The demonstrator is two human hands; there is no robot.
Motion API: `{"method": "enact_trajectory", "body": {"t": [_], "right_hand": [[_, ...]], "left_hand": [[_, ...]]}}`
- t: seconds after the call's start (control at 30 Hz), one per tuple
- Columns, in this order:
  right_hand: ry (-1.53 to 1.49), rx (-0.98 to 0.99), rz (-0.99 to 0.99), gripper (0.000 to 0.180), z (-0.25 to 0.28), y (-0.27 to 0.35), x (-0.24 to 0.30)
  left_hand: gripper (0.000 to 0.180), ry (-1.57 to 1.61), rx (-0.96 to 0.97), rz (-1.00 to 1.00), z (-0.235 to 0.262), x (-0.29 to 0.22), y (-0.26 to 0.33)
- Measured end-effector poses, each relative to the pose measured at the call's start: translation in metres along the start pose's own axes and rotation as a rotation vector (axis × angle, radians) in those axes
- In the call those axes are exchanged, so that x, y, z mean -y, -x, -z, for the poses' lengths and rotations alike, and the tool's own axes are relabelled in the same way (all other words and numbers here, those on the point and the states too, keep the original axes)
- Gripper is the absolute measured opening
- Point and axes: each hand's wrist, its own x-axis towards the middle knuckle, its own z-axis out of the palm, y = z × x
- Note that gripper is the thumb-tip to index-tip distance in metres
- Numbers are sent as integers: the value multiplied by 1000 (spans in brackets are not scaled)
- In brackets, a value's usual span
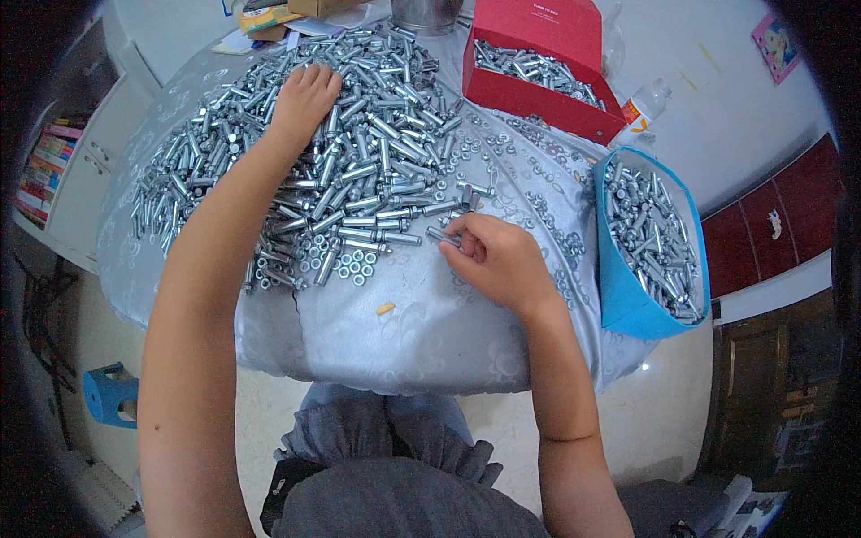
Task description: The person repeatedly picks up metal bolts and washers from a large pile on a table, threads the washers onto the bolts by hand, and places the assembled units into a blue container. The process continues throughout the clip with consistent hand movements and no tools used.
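Observation:
A large heap of silver expansion bolts (359, 170) spreads over the table, many with sleeves and nuts on them. My left hand (307, 99) reaches onto the far part of this heap, fingers bent down among the bolts. Whatever it may grip there is hidden. At the heap's near right edge, my right hand (498, 260) pinches an expansion bolt (442, 236) between thumb and fingers, its end pointing left. Loose hex nuts (357, 267) lie along the heap's front edge, and more are scattered over the cloth to the right.
A blue fabric bin (619, 287) full of bolts stands at the table's right edge. Behind it are a red box (556, 103) holding more bolts and a plastic bottle (647, 103). A metal bucket (425, 14) is at the back. A blue stool (109, 394) stands left on the floor.

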Motion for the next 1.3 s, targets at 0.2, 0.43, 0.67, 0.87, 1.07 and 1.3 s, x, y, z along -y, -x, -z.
{"method": "enact_trajectory", "body": {"t": [0.2,0.43,0.67,0.87,1.07,1.3], "right_hand": [[-25,3,-18,15,-1,0,0],[-21,17,-35,16,1,-1,1],[-14,14,-14,16,1,0,0],[-46,-34,28,15,3,2,-1],[-8,-58,53,15,5,1,-3],[-27,-87,41,15,8,3,-5]], "left_hand": [[19,99,176,78,-9,-2,-2],[21,137,250,181,-15,0,-8],[16,164,182,78,-33,2,-14],[21,328,483,202,-32,2,-14],[25,580,567,227,-14,18,-13],[30,812,526,378,-4,25,-5]]}}
